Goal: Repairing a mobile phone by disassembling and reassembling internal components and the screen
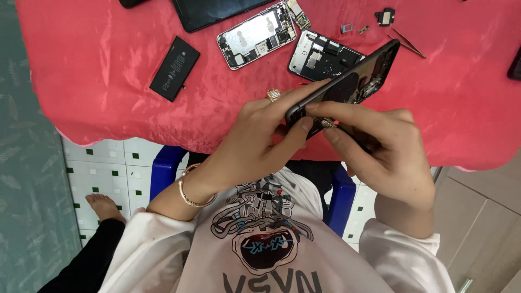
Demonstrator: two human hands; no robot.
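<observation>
I see a red cloth (pixel 108 70) covering the table, the largest thing in view. Above it both hands hold up an opened dark phone shell (pixel 353 81), tilted, its far end towards the upper right. My left hand (pixel 255 146), with a ring and a bracelet, is closed around the shell's near end, thumb against the lower edge and fingers wrapped over the top. My right hand (pixel 391 157) has thumb and forefinger pressed together, pinching a small metallic part (pixel 327 123) right at that near end; what the part is I cannot tell. On the cloth beyond lie a silver phone chassis (pixel 256 35), a second opened chassis (pixel 320 54) just behind the held shell, a flat black battery (pixel 175 68) well to the left, tweezers (pixel 407 43) and a small black component (pixel 385 17).
</observation>
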